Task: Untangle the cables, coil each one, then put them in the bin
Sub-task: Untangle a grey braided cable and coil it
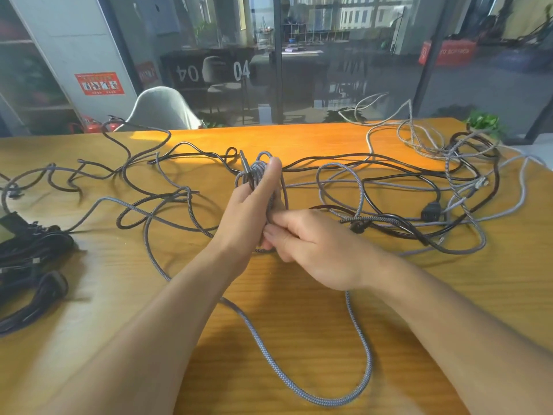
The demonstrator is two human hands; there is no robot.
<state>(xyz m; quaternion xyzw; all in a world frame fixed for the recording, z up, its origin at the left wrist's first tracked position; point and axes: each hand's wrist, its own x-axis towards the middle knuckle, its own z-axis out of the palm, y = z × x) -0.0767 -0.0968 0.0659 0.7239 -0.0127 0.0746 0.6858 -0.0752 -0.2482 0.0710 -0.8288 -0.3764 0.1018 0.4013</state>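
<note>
My left hand (251,205) is raised at the table's middle, holding a small coil of grey braided cable (259,172) wound round its fingers, a plug end sticking up beside it. My right hand (311,244) pinches the same grey cable just below the coil. From there the free length of the grey cable (353,387) runs in a wide loop toward the near edge. A tangle of black and grey cables (419,199) lies to the right. No bin is in view.
Loose dark cables (143,187) sprawl over the left half of the wooden table (299,139). A bundle of black cables (33,265) sits at the left edge. A grey chair (161,109) and a small plant (483,122) stand beyond the far edge.
</note>
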